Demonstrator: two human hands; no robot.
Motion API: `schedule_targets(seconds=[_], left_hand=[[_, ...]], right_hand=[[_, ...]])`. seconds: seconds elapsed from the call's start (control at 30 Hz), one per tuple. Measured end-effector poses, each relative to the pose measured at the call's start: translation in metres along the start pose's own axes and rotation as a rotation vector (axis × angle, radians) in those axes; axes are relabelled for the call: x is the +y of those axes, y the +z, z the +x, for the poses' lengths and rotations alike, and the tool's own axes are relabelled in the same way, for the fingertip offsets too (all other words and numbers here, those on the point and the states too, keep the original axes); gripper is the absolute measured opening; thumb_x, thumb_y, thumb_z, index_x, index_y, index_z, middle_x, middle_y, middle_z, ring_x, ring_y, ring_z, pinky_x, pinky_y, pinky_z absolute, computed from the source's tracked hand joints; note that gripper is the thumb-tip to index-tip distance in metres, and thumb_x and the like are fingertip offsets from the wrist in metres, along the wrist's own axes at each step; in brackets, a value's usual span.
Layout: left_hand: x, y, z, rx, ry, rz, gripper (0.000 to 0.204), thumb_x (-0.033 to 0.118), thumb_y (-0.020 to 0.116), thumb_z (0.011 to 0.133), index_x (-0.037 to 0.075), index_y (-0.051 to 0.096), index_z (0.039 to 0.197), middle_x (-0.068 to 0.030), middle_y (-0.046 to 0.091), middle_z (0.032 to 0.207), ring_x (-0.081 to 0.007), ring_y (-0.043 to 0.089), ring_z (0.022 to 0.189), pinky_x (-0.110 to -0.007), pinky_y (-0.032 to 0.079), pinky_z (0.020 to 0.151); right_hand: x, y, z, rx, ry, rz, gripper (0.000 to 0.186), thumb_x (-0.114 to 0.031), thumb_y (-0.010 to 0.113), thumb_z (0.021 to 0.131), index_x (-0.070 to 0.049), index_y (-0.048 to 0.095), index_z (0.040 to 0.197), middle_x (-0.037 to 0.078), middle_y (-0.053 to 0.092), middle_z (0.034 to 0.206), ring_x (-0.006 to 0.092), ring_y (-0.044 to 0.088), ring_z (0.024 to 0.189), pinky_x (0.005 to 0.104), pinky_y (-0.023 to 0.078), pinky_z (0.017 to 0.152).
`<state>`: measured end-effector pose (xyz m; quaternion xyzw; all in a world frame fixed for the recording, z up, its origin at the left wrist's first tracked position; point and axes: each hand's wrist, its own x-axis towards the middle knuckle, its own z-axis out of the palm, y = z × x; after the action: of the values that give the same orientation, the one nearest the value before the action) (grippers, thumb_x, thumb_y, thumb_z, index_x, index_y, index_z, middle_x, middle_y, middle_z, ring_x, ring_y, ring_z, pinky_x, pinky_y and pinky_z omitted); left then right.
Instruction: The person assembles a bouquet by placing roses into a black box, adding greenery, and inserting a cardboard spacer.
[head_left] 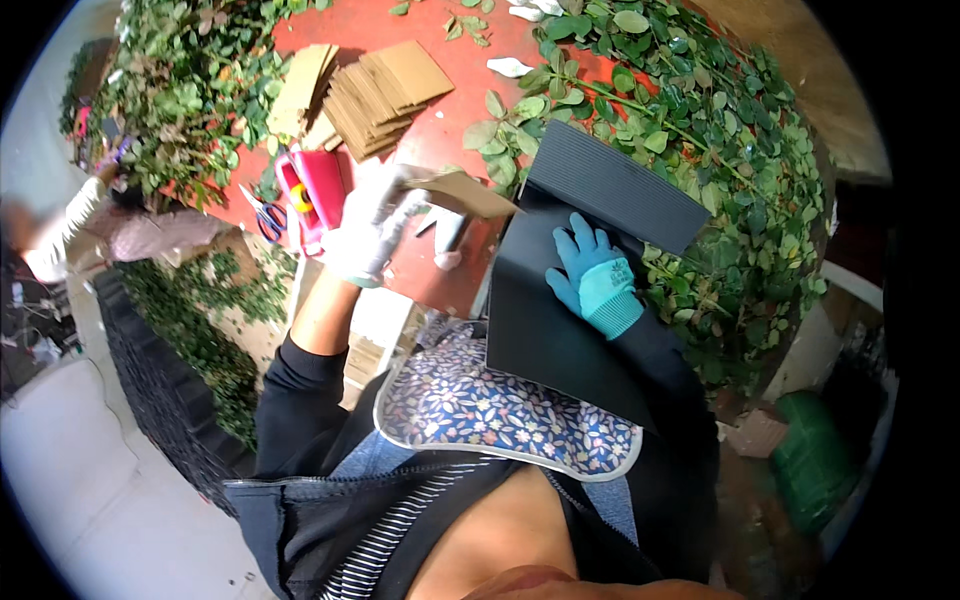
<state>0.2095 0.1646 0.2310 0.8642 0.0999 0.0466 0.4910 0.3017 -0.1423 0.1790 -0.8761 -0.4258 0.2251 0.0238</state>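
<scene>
Left hand (370, 225), white glove: at ten o'clock; grip closed on one brown cardboard piece (465, 193), at twelve. Right hand (595, 275), blue glove: at three; grip loose, fingers spread palm-down on a smooth black sheet (545, 335). Black ribbed panel (620, 185): at two, along the sheet's upper edge. Red tabletop (335, 22): cardboard stack (375, 100) at eleven; pink holder (322, 190) and scissors (268, 220) at ten; leafy stems (700, 130) at two. Floral apron (480, 400): at six.
</scene>
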Motion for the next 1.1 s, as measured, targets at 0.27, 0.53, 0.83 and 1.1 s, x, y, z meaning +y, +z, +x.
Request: schedule_targets(seconds=[0.27, 0.53, 0.83, 1.1], left_hand=[[-0.01, 0.156, -0.002, -0.301, -0.234, -0.506, 0.051, 0.028, 0.077, 0.081, 0.003, 0.046, 0.112, -0.0097, 0.059, 0.099, -0.0148, 0.056, 0.092, -0.032, 0.048, 0.085], [0.03, 0.107, 0.003, -0.434, -0.025, -0.927, 0.055, 0.014, 0.067, 0.082, 0.004, 0.037, 0.127, -0.0103, 0.053, 0.111, -0.0197, 0.053, 0.11, -0.037, 0.042, 0.099], [0.076, 0.024, 0.018, -0.2, 0.137, -0.191, 0.062, 0.013, 0.065, 0.089, 0.016, 0.041, 0.146, -0.0153, 0.068, 0.102, -0.0266, 0.068, 0.08, -0.037, 0.054, 0.074], [-0.003, 0.121, 0.006, -0.666, -0.005, -0.413, 0.048, 0.01, 0.058, 0.093, 0.005, 0.045, 0.139, -0.0122, 0.062, 0.108, -0.0173, 0.057, 0.104, -0.035, 0.046, 0.09]], right_hand=[[0.024, 0.034, -0.001, 0.2, -0.264, 0.099, 0.049, -0.037, 0.053, 0.092, -0.007, 0.049, 0.132, 0.018, 0.05, 0.135, 0.0328, 0.053, 0.117, 0.0458, 0.046, 0.095], [-0.039, -0.083, 0.008, -0.234, -0.13, 0.181, 0.04, -0.035, 0.045, 0.097, -0.009, 0.051, 0.127, 0.015, 0.055, 0.127, 0.0283, 0.054, 0.118, 0.0436, 0.043, 0.099], [0.021, 0.018, -0.013, 0.196, -0.238, -0.006, 0.057, -0.039, 0.061, 0.088, -0.005, 0.055, 0.133, 0.023, 0.051, 0.134, 0.0371, 0.05, 0.121, 0.0558, 0.038, 0.099], [-0.004, 0.005, 0.026, 0.159, -0.287, 0.311, 0.039, -0.027, 0.064, 0.084, -0.004, 0.062, 0.116, 0.02, 0.062, 0.108, 0.0403, 0.058, 0.101, 0.0502, 0.048, 0.083]])
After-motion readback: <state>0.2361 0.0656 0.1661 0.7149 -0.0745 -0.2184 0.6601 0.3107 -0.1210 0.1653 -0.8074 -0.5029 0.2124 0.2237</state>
